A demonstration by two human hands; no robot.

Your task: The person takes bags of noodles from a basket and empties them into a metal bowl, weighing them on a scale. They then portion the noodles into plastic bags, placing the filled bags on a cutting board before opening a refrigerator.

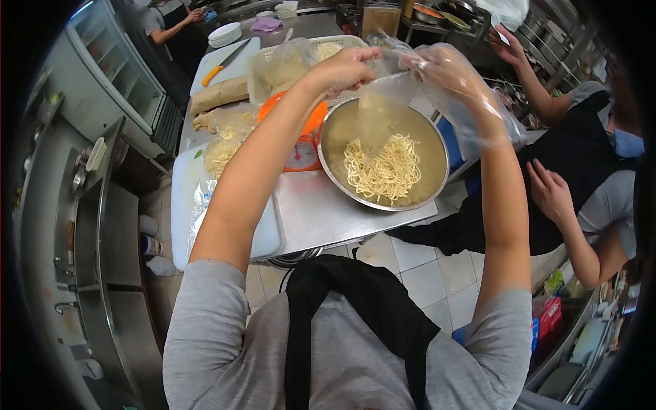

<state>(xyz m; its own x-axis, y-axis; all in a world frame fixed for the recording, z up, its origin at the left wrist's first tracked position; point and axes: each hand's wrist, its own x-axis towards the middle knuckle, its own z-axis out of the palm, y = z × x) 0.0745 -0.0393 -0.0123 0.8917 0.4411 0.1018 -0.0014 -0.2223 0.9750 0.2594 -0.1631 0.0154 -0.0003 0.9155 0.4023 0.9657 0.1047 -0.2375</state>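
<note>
My left hand (347, 71) pinches the edge of a clear plastic bag (383, 102) above a wide steel bowl (329, 154). My right hand (445, 74), loosely covered by clear plastic, closes on the bag's other side. The bag hangs between both hands, over a heap of yellow noodles (383, 169) lying in the bowl. Left of the bowl is an orange kitchen scale (301, 156) with an orange dish (311, 117) on top. Farther left, beside my left forearm, lies a clear bag of noodles (220, 154).
White cutting boards (263, 232) lie on the steel table (321, 212). An orange-handled knife (222, 65) rests on the far board near a pale basket (260, 78). A co-worker in a black apron (509, 181) stands close on the right; another person (174, 27) is far left.
</note>
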